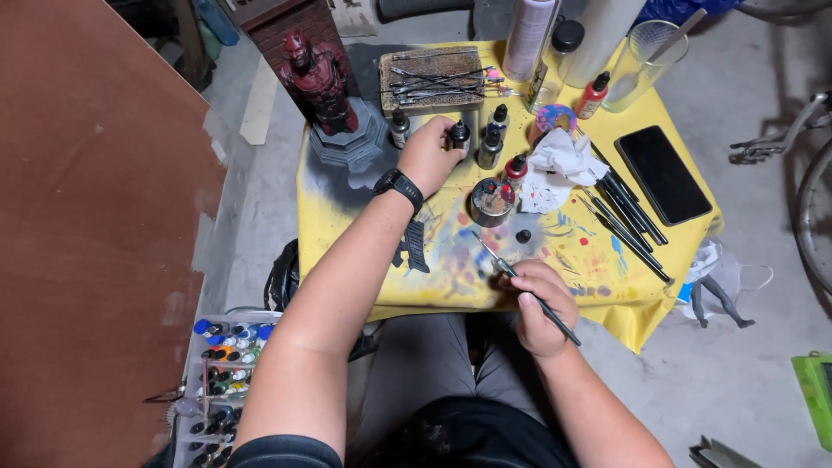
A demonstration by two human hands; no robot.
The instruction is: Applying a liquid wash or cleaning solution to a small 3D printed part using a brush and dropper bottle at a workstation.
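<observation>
Nearest the lap, the right hand (539,305) grips a thin paintbrush (525,286), its tip over the yellow table (347,217). Farther out, the left hand (426,154) closes around a small dark bottle (459,134), mostly hidden by fingers, beside a red figure (319,80).

My left hand (429,154) is covering most of a small dark bottle (458,133). The top edge is cutting off the tall cylinders (529,35), and I'm finding the paint rack (221,381) labels too small to read.
</observation>
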